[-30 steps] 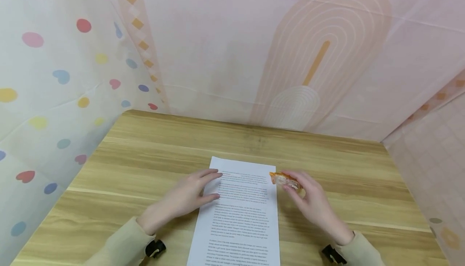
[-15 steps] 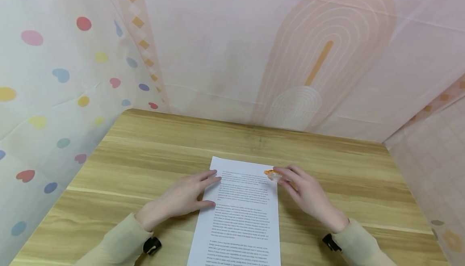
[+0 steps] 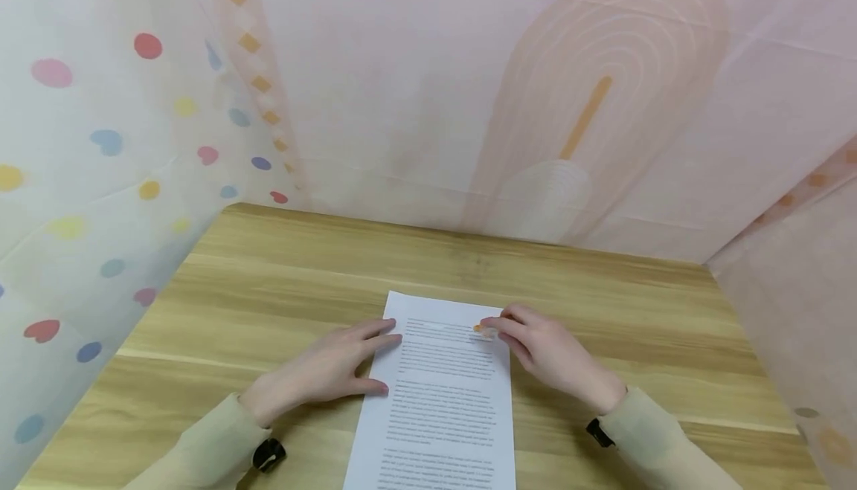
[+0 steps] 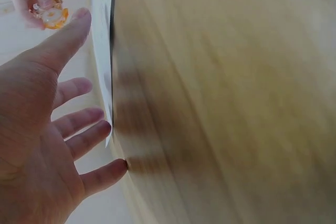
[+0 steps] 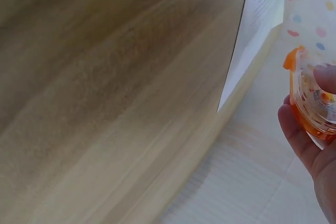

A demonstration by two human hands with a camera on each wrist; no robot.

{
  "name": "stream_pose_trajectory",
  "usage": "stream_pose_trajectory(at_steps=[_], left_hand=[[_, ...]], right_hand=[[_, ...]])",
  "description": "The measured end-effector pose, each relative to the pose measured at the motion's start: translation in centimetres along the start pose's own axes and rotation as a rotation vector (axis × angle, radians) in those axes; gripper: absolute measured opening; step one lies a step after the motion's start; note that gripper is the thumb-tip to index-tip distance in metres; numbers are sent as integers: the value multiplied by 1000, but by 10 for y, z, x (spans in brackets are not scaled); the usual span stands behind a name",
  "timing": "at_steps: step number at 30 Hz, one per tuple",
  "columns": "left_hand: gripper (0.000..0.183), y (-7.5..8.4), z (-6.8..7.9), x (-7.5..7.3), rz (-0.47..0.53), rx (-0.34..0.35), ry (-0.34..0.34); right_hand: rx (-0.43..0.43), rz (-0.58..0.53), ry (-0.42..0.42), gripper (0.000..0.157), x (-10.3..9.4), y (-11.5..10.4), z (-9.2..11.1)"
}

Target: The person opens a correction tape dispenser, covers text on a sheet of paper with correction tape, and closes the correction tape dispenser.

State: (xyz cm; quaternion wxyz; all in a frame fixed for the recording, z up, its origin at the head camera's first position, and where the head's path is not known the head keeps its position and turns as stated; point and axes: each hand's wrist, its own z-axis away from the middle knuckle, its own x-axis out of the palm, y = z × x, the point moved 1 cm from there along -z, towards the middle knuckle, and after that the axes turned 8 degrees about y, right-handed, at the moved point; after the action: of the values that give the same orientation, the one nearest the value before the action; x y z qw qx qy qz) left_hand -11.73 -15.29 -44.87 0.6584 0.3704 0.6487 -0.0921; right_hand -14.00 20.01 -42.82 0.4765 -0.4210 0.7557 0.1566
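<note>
A sheet of white paper (image 3: 445,386) with several blocks of printed text lies on the wooden table. My right hand (image 3: 559,356) pinches an orange and clear correction tape dispenser (image 5: 310,98) between thumb and fingers. In the head view, the dispenser's tip is over the upper right lines of text, mostly hidden by my fingers. Whether the tip touches the sheet, I cannot tell. My left hand (image 3: 321,371) is at the paper's left edge, fingers spread and loosely extended, holding nothing. In the left wrist view its fingertips (image 4: 104,129) are close to the sheet's edge.
The wooden table (image 3: 268,282) stretches behind and to both sides of the sheet. A pink patterned cloth (image 3: 402,88) hangs behind it, and a dotted cloth (image 3: 87,200) hangs at the left. A black strap (image 3: 269,455) is on the left wrist.
My right hand has moved left with the correction tape dispenser, from the paper's right edge to over the top text lines. My left hand has shifted slightly left and nearer to me.
</note>
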Motion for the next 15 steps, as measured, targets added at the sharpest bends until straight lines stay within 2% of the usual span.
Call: stream_pose_trajectory(at_steps=[5,15], left_hand=[[75,-1,2,1,3,-4,-1],[76,0,2,2,-16,14,11]], right_hand=[[-14,2,-63,40,3,-1,-4],[-55,11,-97,33,7,0,-7]])
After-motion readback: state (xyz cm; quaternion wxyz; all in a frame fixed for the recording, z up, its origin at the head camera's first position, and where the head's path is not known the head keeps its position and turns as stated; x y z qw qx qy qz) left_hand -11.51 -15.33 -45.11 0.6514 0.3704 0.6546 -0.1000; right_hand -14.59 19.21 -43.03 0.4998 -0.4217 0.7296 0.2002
